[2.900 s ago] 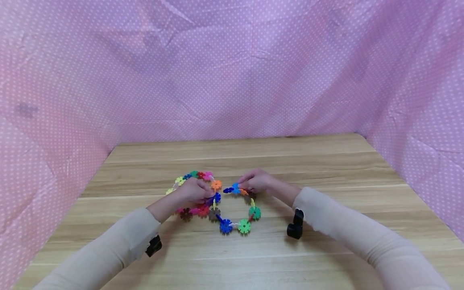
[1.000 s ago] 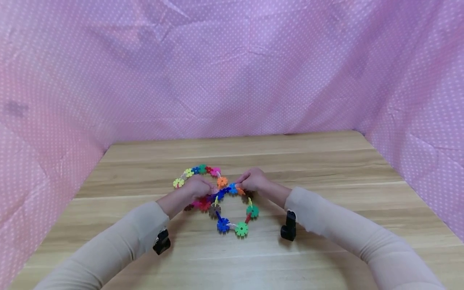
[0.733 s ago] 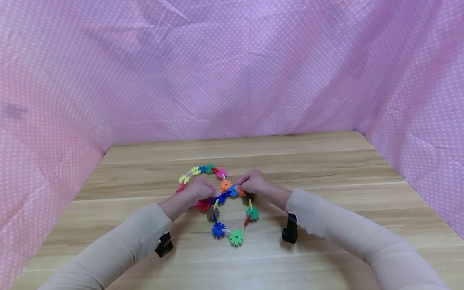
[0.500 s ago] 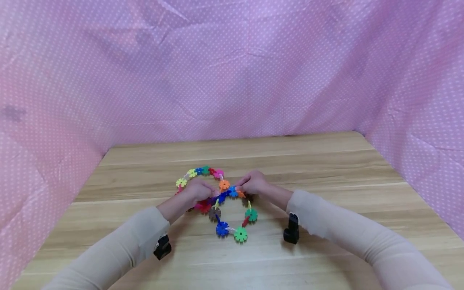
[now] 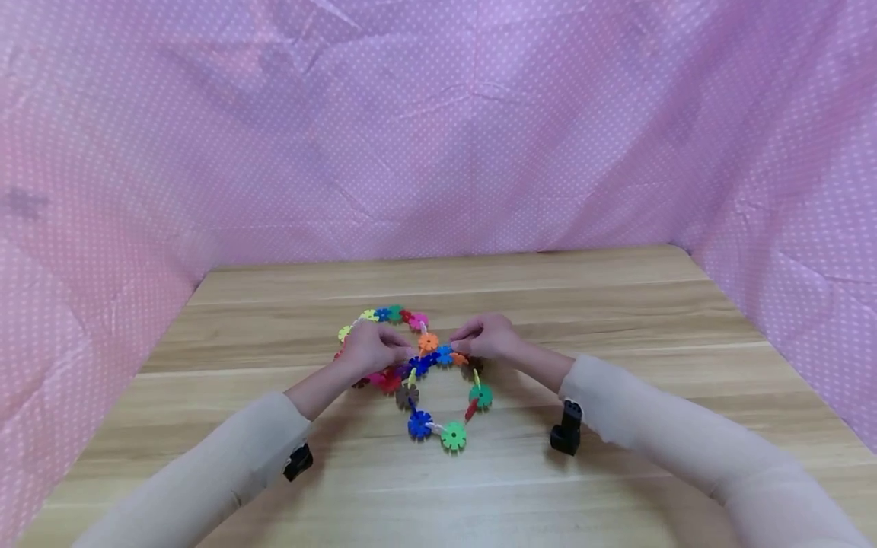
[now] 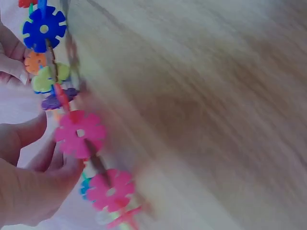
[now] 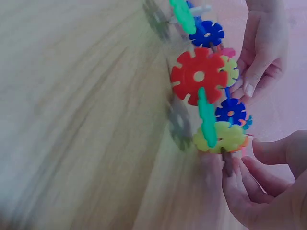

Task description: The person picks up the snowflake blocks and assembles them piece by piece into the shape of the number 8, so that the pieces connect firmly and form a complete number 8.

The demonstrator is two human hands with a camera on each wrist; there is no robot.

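Colourful notched snowflake discs are linked into two adjoining loops on the table. In the head view, a green disc [image 5: 394, 313] lies in the far loop and a light green disc [image 5: 453, 436] at the front of the near one. My left hand [image 5: 372, 350] has its fingertips beside a dark blue disc [image 5: 419, 366], thumb and fingers apart. By the light blue disc [image 5: 444, 355], my right hand [image 5: 489, 336] touches the chain with parted fingers. The left wrist view shows a pink disc [image 6: 79, 134] in front of the left fingers. A yellow disc [image 7: 221, 137] sits by the right fingertips.
A wooden table [image 5: 582, 297] bears the loops. Pink dotted cloth [image 5: 438, 152] hangs behind it and along both sides. Each wrist carries a black camera, the right camera [image 5: 566, 430] hanging low over the tabletop.
Earlier a gap stood between the dark blue discs; now they meet and the near loop is closed. Both hands have since loosened, with wrists shifted slightly outward.
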